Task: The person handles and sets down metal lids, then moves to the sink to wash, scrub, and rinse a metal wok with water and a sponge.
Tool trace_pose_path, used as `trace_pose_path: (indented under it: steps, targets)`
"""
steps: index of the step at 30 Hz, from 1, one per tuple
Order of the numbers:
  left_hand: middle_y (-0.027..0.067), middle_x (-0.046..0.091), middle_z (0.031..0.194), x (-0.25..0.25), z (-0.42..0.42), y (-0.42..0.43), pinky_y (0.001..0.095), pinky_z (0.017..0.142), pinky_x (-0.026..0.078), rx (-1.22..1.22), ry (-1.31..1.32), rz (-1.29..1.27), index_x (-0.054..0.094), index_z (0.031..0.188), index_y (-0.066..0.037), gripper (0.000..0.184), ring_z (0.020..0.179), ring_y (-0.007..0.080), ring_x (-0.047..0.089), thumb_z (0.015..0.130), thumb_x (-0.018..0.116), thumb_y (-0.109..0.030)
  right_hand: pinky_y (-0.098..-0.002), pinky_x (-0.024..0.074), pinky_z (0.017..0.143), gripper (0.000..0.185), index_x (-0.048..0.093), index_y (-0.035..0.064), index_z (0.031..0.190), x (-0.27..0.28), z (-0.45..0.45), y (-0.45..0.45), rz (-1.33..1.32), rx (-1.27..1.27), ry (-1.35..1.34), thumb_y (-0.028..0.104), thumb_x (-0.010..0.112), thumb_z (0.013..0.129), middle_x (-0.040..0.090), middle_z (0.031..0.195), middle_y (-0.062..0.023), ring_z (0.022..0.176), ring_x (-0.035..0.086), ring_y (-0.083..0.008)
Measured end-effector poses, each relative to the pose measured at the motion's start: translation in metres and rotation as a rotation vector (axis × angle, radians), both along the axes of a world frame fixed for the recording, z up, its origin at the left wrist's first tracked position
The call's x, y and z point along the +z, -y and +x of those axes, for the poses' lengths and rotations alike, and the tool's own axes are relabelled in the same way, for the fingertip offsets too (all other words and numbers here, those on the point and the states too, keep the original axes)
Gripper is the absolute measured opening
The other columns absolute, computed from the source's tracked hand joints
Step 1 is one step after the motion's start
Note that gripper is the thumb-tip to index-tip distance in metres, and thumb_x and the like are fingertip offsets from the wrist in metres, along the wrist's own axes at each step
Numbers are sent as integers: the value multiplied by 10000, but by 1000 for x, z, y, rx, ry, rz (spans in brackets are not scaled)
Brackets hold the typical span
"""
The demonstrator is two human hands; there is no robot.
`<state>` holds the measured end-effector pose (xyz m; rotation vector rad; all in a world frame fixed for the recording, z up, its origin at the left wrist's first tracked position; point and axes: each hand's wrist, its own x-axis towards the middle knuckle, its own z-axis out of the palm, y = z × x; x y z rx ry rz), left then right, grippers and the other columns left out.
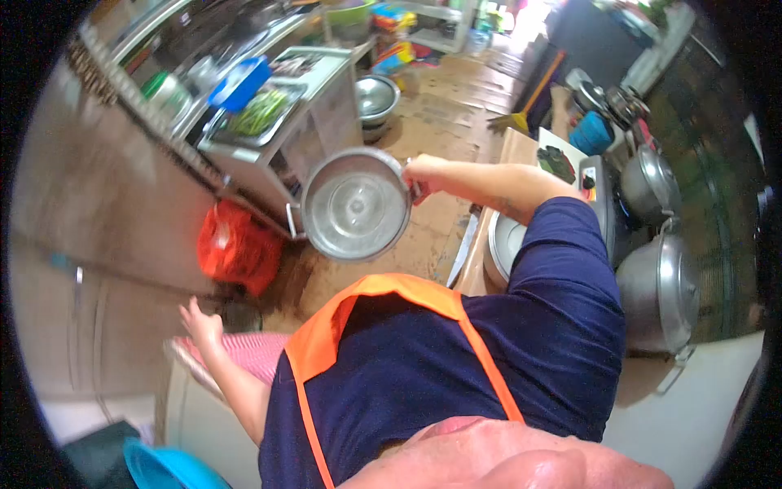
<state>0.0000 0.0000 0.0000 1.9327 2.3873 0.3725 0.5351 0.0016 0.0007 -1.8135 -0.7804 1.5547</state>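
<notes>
A round metal pot (pixel 357 204) hangs in front of me over the floor, its inside facing the camera. My right hand (pixel 423 178) is wrapped round the handle on its right side. The opposite handle, at the pot's left, is free. Off to the lower left, my left hand (pixel 200 323) is held out with its fingers apart and nothing in it. It is near a pink and white striped cloth or bag (pixel 252 352) and below a red plastic bag (pixel 236 248).
A counter at the upper left bears a tray of green vegetables (pixel 259 112) and a blue container (pixel 240 84). Metal bowls (pixel 375 98) stand on the floor beyond. Large lidded pots (pixel 661 289) and a stove line the right side. A yellow broom (pixel 509 122) leans nearby.
</notes>
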Motion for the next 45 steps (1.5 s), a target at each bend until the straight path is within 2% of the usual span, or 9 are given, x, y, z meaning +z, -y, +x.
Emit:
trace_pose_path:
  steps: [2, 3, 4, 6, 11, 19, 31, 35, 45]
  targets:
    - [221, 369, 1216, -10, -9, -32, 386, 942, 290, -149, 196, 54, 428, 1127, 0, 541, 1114, 367, 359, 615, 566, -112, -503, 496, 518, 149, 533, -72, 727, -2, -7, -6, 15, -61, -12, -29, 480, 595, 556, 685, -223, 574, 578, -360]
    - [231, 410, 1174, -133, 88, -31, 379, 917, 318, -185, 532, -123, 458, 1090, 18, 506, 1084, 353, 395, 613, 567, -110, -497, 499, 517, 118, 533, -68, 694, -22, 73, 4, -117, -139, 184, -29, 481, 596, 556, 666, -208, 563, 576, -349]
    - [235, 439, 1136, -169, 92, 1, 376, 897, 335, -223, 526, -306, 480, 1060, 21, 478, 1055, 345, 421, 612, 575, -117, -507, 500, 520, 113, 528, -68, 686, -44, 73, 40, -219, -183, 115, -44, 482, 586, 554, 668, -207, 575, 576, -352]
    - [235, 494, 1061, -114, 38, -82, 370, 861, 368, -312, 383, -317, 512, 1010, 30, 440, 1000, 336, 470, 615, 594, -145, -513, 502, 522, 97, 519, -63, 666, -68, 24, -22, -133, -230, -155, -57, 480, 577, 542, 652, -200, 566, 568, -345]
    - [220, 571, 933, -141, 79, -105, 342, 776, 421, -226, 219, -712, 537, 979, 30, 434, 916, 300, 549, 644, 614, -235, -551, 466, 539, 78, 503, -20, 630, -97, 57, -46, -133, -374, -437, -47, 480, 561, 499, 604, -167, 546, 543, -344]
    - [189, 553, 857, -170, 236, -190, 335, 722, 416, -331, 229, -925, 535, 925, 22, 369, 840, 270, 532, 657, 602, -223, -491, 484, 498, 124, 478, 15, 637, -112, 224, -121, -45, -554, -364, -74, 438, 559, 461, 577, -113, 488, 490, -250]
    - [142, 525, 744, -219, 504, -431, 324, 641, 409, -580, 379, -931, 532, 844, 9, 278, 725, 225, 508, 676, 582, -206, -450, 506, 469, 185, 472, 13, 776, -135, 443, -242, 33, -947, -301, -40, 437, 602, 511, 641, -126, 521, 532, -261]
    - [127, 516, 706, -237, 600, -510, 321, 615, 406, -664, 461, -967, 532, 817, 5, 250, 686, 210, 499, 683, 576, -201, -494, 498, 466, 237, 473, 7, 819, -137, 508, -293, 77, -1067, -294, -47, 405, 598, 525, 709, -157, 542, 550, -309]
    - [88, 493, 611, -250, 798, -661, 312, 547, 400, -668, 868, -1057, 529, 750, -6, 190, 591, 173, 479, 699, 560, -186, -435, 511, 486, 187, 483, -26, 807, -117, 657, -424, 35, -1070, -190, -41, 385, 648, 551, 702, -144, 573, 583, -298]
